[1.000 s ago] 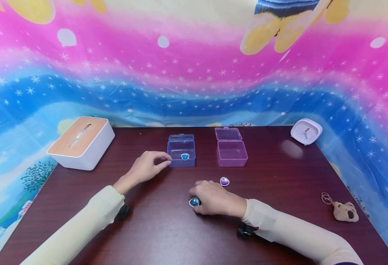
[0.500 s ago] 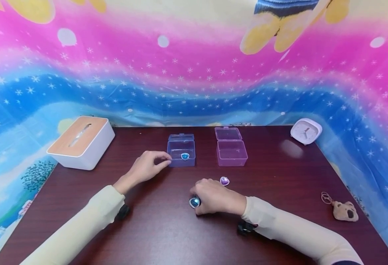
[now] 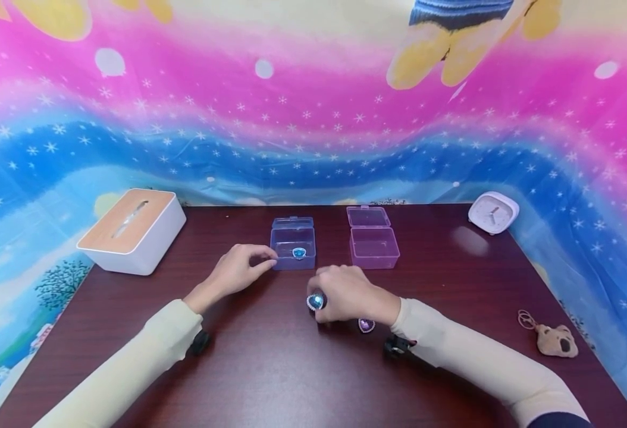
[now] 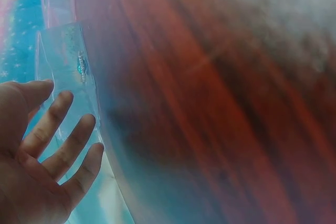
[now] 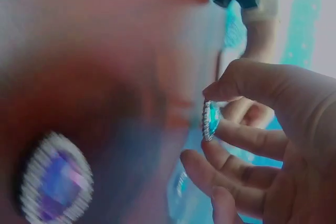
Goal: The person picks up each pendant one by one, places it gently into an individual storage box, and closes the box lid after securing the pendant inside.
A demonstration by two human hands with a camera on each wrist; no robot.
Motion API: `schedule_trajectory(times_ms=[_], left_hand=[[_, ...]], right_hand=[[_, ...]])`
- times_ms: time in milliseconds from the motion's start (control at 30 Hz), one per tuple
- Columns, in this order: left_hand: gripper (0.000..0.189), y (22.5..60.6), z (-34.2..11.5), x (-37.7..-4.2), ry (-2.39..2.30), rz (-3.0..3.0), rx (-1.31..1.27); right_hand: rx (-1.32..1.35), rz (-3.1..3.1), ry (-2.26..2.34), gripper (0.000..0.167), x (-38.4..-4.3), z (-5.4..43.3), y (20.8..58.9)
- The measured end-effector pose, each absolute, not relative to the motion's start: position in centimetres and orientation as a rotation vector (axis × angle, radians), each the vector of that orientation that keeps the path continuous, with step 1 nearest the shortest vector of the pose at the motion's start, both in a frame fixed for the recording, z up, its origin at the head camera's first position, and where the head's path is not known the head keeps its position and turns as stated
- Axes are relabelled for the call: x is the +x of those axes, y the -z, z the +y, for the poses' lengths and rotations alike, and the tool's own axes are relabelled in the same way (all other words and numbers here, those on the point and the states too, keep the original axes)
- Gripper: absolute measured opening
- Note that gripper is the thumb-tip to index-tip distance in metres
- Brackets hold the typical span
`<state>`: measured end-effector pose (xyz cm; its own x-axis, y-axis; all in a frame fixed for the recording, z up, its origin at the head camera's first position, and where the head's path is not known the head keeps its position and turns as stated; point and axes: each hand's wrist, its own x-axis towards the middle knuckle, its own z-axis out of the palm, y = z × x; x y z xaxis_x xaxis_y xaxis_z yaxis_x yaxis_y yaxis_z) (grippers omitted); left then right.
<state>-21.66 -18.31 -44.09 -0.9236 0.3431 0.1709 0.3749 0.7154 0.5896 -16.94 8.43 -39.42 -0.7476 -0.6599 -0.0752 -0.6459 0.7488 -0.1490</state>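
One blue jewel (image 3: 316, 302) is pinched in the right hand (image 3: 342, 294). The head view gives mostly the back of that hand, its fingers bent, with the jewel's bright face peeking out; the right wrist view shows the grip itself, thumb on one edge and fingertips on the other, jewel seen nearly side-on. Just beside the right wrist, a purple jewel (image 3: 366, 325) lies on the tabletop (image 3: 228, 368); its pale beaded border fills a corner of the right wrist view, blurred.

The left hand (image 3: 238, 270) has its fingertips at the left front corner of the blue box (image 3: 292, 263). From the head, thumb and index seem to meet there; the left wrist view shows the fingers fairly straight and spread apart. A second blue jewel (image 3: 299, 253) sits inside that box.

Farther out stand the pink box (image 3: 375, 261), lid folded back, a tissue box (image 3: 126, 232), a clock (image 3: 494, 213) and a koala keychain (image 3: 557, 341).
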Motion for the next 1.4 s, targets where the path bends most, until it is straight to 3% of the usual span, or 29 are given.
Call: schedule_trajectory(times_ms=[667,1400], left_hand=[[0.014,44.1,-18.1,-21.7,0.977,-2.849,-0.622],[0.018,44.0,-18.5,-21.9,0.979,-2.852,-0.653]], right_hand=[[-0.942,2.965,0.262,0.037,-25.8,5.7,37.6],[-0.887,2.844,0.320,0.035,-29.0,2.5,39.3]])
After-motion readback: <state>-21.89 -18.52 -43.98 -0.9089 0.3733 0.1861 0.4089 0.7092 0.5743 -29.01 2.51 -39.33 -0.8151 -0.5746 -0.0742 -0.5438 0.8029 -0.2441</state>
